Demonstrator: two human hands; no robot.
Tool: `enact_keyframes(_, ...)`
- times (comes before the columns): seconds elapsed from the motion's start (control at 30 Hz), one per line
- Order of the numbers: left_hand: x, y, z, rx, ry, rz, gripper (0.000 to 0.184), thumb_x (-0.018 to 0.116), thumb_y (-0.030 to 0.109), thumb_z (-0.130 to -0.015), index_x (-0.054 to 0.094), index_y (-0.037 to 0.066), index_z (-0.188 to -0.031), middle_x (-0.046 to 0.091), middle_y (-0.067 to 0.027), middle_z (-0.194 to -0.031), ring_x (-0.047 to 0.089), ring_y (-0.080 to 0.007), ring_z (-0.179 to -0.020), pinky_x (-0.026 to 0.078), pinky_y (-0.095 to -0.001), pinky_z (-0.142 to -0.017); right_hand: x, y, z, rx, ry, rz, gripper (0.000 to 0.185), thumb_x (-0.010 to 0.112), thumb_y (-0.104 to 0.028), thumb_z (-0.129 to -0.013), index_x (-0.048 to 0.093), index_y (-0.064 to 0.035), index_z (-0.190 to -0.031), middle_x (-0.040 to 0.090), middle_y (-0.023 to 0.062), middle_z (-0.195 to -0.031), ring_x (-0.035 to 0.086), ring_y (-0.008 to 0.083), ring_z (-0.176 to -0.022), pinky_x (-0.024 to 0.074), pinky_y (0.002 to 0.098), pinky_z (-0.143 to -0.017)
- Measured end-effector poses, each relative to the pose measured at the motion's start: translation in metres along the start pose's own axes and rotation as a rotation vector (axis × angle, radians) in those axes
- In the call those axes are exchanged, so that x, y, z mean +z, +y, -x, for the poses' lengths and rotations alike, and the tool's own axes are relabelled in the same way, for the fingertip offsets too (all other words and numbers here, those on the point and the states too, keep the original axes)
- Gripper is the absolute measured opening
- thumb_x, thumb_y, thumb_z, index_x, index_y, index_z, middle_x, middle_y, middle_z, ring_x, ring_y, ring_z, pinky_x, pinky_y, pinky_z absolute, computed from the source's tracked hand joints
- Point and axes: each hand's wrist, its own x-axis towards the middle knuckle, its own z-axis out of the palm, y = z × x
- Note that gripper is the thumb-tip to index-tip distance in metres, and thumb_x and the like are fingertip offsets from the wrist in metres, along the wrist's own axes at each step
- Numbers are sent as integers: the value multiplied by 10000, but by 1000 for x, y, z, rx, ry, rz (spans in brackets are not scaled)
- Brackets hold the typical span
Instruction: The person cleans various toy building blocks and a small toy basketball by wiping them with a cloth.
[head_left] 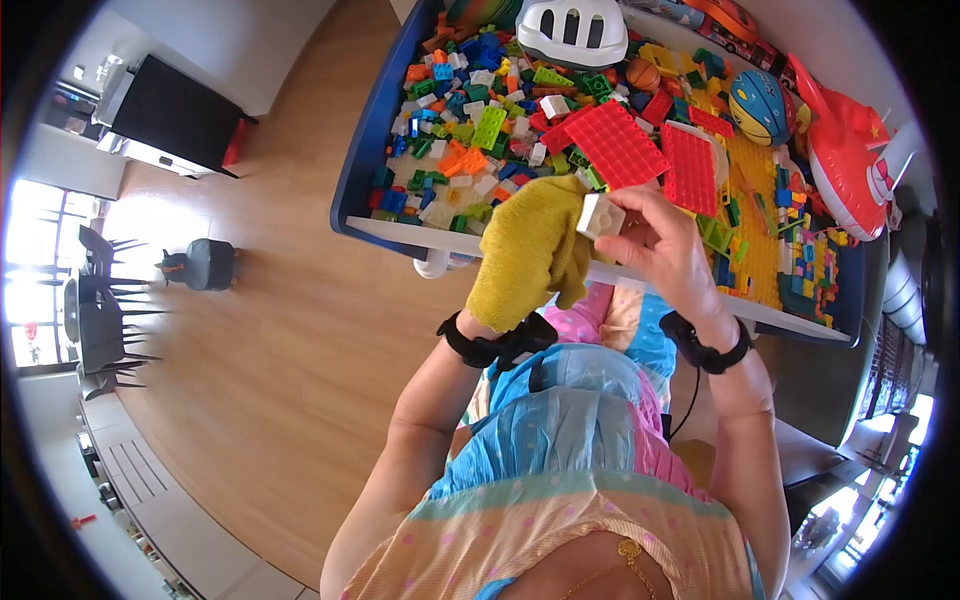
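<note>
A yellow-green cloth [525, 250] covers my left hand, hiding its fingers. Between the thumb and fingers of my right hand [665, 240] is a white toy block [598, 216], which touches the edge of the cloth. Both hands are over the near rim of a play table filled with colourful building blocks [490, 128]. Just beyond my right hand lie a red studded plate [617, 143] and a second red plate [689, 170]. A black band circles each wrist.
On the table's far side are a white slotted object [572, 32], a blue-and-yellow ball [762, 106] and a red inflatable toy [845, 160]. Yellow baseplates [758, 240] lie at the right. The table's white front edge [425, 236] runs below my hands. A dark cable hangs near my right wrist.
</note>
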Motion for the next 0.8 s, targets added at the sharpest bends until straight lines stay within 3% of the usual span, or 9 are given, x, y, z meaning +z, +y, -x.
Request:
enact_keyframes(0.1,-18,-5,-5,222,84,-245,137,521,56,-782,533,-16,-899,603,-112,-827,582,-209,-681,458,-295,-676,-5,11,-24,77,-11,31,367,695,-176,-758,543,5,-1038,592,108,-921,614,177,-837,504,285,-686)
enact_keyframes(0.2,-37,-10,10,-44,214,170,240,534,85,-825,507,-21,-1039,603,-124,-975,587,-201,-809,468,-285,-751,-15,26,-48,79,-123,254,342,684,-179,-740,559,-6,-1008,592,132,-913,595,245,-848,470,312,-737)
enact_keyframes(0.3,-66,-5,20,-183,325,328,347,534,92,-859,437,-10,-1177,577,-103,-1042,566,-169,-909,456,-259,-832,-19,59,-64,5,-205,480,362,660,-231,-745,567,-11,-1018,583,154,-920,572,292,-863,449,339,-771)
enact_keyframes(0.37,-75,-6,22,-102,560,85,242,534,82,-842,508,-3,-1067,595,-88,-990,561,-170,-851,447,-248,-814,-19,77,-75,2,-233,574,374,641,-249,-758,565,-9,-1036,577,153,-957,559,289,-880,443,343,-786)
enact_keyframes(0.47,-114,18,16,268,258,-757,58,563,31,-719,542,39,-772,605,-62,-809,518,-186,-738,410,-253,-736,-19,82,-91,86,-293,701,416,620,-234,-782,533,-8,-1119,544,149,-1090,547,266,-953,432,338,-829)
enact_keyframes(0.57,-112,42,11,313,319,-770,74,559,48,-637,495,52,-674,589,-52,-739,497,-199,-710,385,-266,-701,-14,108,-106,-99,97,630,473,617,-308,-766,525,-3,-1116,542,188,-1038,542,312,-963,424,370,-861)
enact_keyframes(0.6,-113,44,10,344,332,-766,77,558,55,-625,490,54,-661,587,-50,-731,495,-201,-707,382,-268,-696,-9,105,-108,-239,211,712,472,612,-264,-772,501,-10,-1154,533,177,-1051,524,305,-1006,417,362,-890)
enact_keyframes(0.73,-117,42,9,433,349,-760,92,553,79,-576,468,63,-608,581,-44,-697,487,-210,-696,369,-277,-679,7,103,-104,-292,-159,718,383,619,-143,-746,543,-14,-1098,531,158,-1045,518,297,-1010,422,360,-881)
enact_keyframes(0.8,-118,43,8,457,347,-763,101,550,92,-551,457,68,-582,578,-41,-680,483,-215,-690,363,-281,-670,23,108,-102,-173,-420,675,398,613,-138,-749,529,-19,-1119,506,154,-1116,503,300,-1042,412,365,-895)
